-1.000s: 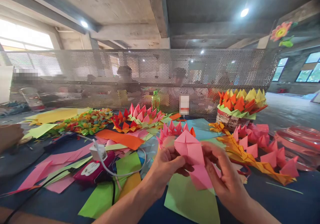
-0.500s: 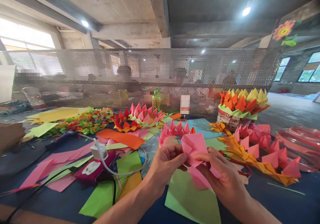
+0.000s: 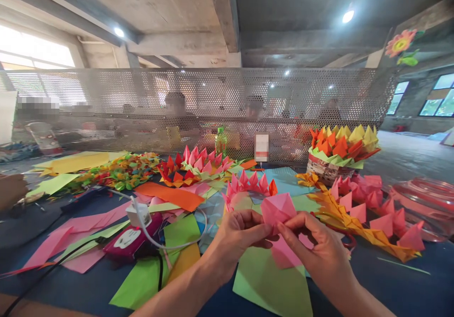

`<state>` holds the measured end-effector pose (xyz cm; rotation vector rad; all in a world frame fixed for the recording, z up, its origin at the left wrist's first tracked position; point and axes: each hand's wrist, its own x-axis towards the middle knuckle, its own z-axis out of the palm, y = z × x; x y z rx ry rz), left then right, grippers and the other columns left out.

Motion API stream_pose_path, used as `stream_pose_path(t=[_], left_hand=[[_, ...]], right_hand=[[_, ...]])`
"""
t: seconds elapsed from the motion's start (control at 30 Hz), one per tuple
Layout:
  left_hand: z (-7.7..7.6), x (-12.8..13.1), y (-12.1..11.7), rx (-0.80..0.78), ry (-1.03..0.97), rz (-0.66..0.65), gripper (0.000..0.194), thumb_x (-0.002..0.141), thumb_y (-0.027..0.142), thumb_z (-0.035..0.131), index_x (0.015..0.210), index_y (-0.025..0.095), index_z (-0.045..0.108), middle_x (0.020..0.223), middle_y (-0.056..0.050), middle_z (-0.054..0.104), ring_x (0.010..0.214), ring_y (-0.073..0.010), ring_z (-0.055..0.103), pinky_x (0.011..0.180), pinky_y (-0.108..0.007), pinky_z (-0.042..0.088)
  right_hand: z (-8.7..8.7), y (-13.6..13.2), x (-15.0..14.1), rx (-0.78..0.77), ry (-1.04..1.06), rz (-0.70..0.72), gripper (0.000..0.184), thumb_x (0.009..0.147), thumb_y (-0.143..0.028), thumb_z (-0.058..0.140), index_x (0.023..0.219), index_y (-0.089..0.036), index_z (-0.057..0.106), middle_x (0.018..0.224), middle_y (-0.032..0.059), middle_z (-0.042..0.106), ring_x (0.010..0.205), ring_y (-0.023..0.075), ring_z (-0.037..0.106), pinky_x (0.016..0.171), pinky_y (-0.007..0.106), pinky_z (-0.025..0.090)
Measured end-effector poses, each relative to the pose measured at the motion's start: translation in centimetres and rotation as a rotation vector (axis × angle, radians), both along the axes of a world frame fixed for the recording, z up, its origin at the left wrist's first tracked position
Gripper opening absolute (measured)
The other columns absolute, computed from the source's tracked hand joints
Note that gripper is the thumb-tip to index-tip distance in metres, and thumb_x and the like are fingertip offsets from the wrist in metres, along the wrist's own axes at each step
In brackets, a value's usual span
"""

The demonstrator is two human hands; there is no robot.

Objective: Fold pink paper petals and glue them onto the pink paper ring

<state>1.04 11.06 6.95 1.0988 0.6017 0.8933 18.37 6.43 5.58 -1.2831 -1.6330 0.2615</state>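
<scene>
Both of my hands pinch a folded pink paper piece (image 3: 278, 209) just above the table, in the lower middle of the view. My left hand (image 3: 237, 236) grips its left side with thumb and fingers closed. My right hand (image 3: 319, 251) holds its right side, fingers curled round the fold. Under the hands lies a light green sheet (image 3: 273, 286) with a pink sheet (image 3: 283, 255) on top. A pink paper lotus (image 3: 248, 185) stands right behind the piece.
Coloured sheets, a pink gadget (image 3: 133, 241) with a white charger (image 3: 139, 213) and cables lie at the left. Folded pink and orange points (image 3: 372, 222) and a basket of paper petals (image 3: 340, 154) stand at the right. A perforated metal screen (image 3: 213, 109) closes the back; people sit behind it.
The pink piece has been pressed smaller and lower between my fingers. My right hand has moved up and in toward the left hand.
</scene>
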Motion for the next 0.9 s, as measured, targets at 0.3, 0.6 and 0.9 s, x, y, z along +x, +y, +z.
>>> stream_pose_path(t=[0.3,0.6,0.9], left_hand=[[-0.1,0.1,-0.2,0.027,0.041,-0.041,0.026,0.070,0.031,0.078,0.074,0.009,0.065,0.074,-0.008,0.069,0.071,-0.0176,0.069,0.064,-0.024,0.051],[0.2,0.2,-0.4,0.093,0.104,-0.092,0.031,0.076,0.038,0.072,0.078,0.007,0.068,0.079,-0.013,0.072,0.071,-0.0166,0.068,0.065,-0.024,0.051],[-1.0,0.5,0.1,0.179,0.139,-0.063,0.037,0.068,0.038,0.079,0.083,0.005,0.071,0.075,-0.011,0.070,0.066,-0.0156,0.065,0.063,-0.025,0.051]], right_hand=[[-0.3,0.0,-0.2,-0.005,0.096,-0.038,0.027,0.086,-0.042,0.060,0.069,-0.021,0.056,0.065,-0.0006,0.061,0.059,0.0141,0.055,0.057,0.025,0.042],[0.0,-0.3,-0.4,0.032,0.016,-0.047,0.025,0.088,-0.037,0.058,0.069,-0.022,0.054,0.063,-0.0029,0.060,0.056,0.0122,0.054,0.057,0.023,0.043],[-0.4,-0.2,0.1,0.137,-0.078,0.001,0.020,0.088,-0.029,0.058,0.071,-0.021,0.053,0.061,-0.0050,0.060,0.053,0.0095,0.057,0.053,0.020,0.043]])
